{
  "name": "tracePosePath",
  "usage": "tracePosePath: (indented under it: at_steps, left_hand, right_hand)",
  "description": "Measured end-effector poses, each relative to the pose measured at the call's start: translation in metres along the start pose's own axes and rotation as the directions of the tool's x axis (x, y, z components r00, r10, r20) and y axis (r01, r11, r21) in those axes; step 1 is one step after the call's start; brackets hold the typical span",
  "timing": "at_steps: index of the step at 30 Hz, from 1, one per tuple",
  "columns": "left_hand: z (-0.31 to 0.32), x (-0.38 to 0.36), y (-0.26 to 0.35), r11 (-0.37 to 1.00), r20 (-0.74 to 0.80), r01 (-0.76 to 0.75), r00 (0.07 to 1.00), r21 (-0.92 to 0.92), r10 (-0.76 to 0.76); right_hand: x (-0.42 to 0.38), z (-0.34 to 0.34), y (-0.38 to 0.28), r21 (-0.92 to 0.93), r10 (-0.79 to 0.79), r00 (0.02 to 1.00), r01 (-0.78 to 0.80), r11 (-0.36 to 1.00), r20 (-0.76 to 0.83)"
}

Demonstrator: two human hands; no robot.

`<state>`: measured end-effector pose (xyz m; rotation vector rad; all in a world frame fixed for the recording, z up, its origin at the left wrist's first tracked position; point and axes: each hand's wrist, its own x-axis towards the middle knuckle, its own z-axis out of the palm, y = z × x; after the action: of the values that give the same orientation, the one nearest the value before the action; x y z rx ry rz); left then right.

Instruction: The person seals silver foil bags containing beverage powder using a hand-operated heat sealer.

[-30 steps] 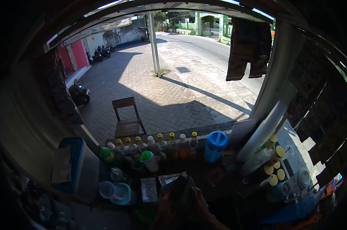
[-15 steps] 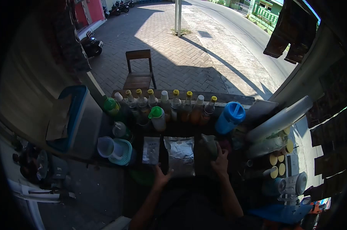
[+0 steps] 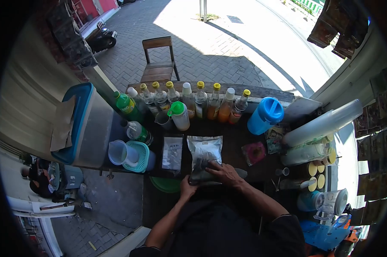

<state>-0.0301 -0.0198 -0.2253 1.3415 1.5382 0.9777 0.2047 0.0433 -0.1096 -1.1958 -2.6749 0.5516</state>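
Partly under right hand (image 3: 226,173), silver pouch (image 3: 206,148)

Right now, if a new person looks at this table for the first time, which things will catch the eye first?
Probably the bright blue jug first, at the right end of the row of bottles with yellow and white caps along the far edge. Next comes the shiny silver packet near the middle, with the left hand and right hand at its near end.
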Motion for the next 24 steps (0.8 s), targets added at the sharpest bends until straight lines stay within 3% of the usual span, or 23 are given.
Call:
tracePosePath:
  at_steps: [1,2,3,4,6,7,9,10,12,14,15,17,20,22,23,24]
  left_hand:
    - [-0.003,0.003,0.026,0.994,0.01,0.078,0.997,0.073,-0.079]
    - [-0.003,0.003,0.039,0.978,0.011,0.154,0.987,0.142,-0.158]
    - [-0.002,0.005,0.028,0.976,0.017,0.172,0.984,0.132,-0.176]
    - [-0.003,0.006,0.027,0.976,0.017,0.174,0.984,0.134,-0.178]
    - [-0.006,0.008,0.025,0.982,0.036,0.16,0.986,0.097,-0.165]
    - [-0.01,0.012,0.026,0.983,0.038,0.158,0.986,0.097,-0.163]
    - [-0.021,0.019,0.028,0.989,0.102,0.149,0.984,-0.006,-0.148]
    - [-0.023,0.021,0.023,0.989,0.106,0.15,0.983,-0.009,-0.149]
    - [-0.022,0.025,0.003,0.963,-0.051,0.216,0.973,-0.162,-0.227]
    - [-0.021,0.025,0.007,0.956,-0.059,0.219,0.97,-0.197,-0.235]
    - [-0.022,0.025,0.02,0.963,-0.05,0.197,0.977,-0.185,-0.209]
    - [-0.024,0.024,0.025,0.984,-0.047,0.136,0.989,-0.113,-0.142]
    - [-0.025,0.024,0.019,0.975,-0.029,0.176,0.983,-0.139,-0.182]
    - [-0.022,0.024,0.005,0.952,-0.016,0.209,0.976,-0.223,-0.218]
    - [-0.022,0.024,-0.002,0.922,0.005,0.24,0.968,-0.304,-0.251]
    - [-0.024,0.025,-0.003,0.922,0.008,0.24,0.968,-0.303,-0.249]
  right_hand:
    - [0.007,-0.012,0.007,0.038,0.179,0.984,-0.179,0.983,0.008]
    - [0.012,-0.013,0.021,0.061,0.327,0.941,-0.323,0.944,-0.089]
    - [0.022,-0.013,0.037,0.057,0.546,0.836,-0.544,0.837,-0.053]
    - [0.026,-0.018,0.042,0.059,0.546,0.836,-0.543,0.838,-0.051]
    - [0.029,-0.025,0.046,0.184,0.611,0.755,-0.583,0.792,-0.237]
    - [0.029,-0.028,0.029,0.19,0.499,0.821,-0.462,0.866,-0.276]
    - [0.015,-0.023,-0.001,0.159,0.09,0.992,-0.076,0.984,-0.084]
    - [0.009,-0.012,-0.013,0.134,-0.131,0.991,0.131,0.982,-0.014]
    - [-0.001,0.027,-0.008,-0.014,-0.345,0.939,0.345,0.939,-0.009]
    - [-0.003,0.007,0.004,0.144,-0.059,0.997,0.067,0.987,-0.054]
    - [0.002,-0.006,0.009,0.107,0.184,0.983,-0.182,0.977,-0.01]
    - [0.015,-0.007,0.031,0.102,0.527,0.844,-0.518,0.849,-0.097]
    - [0.03,-0.016,0.032,0.121,0.589,0.773,-0.578,0.807,-0.237]
    - [0.03,-0.005,0.006,0.152,0.281,0.915,-0.246,0.957,-0.29]
    - [0.028,-0.005,-0.013,0.088,0.111,0.987,-0.102,0.991,-0.116]
    - [0.025,0.009,-0.024,0.036,-0.115,0.987,0.12,0.992,-0.116]
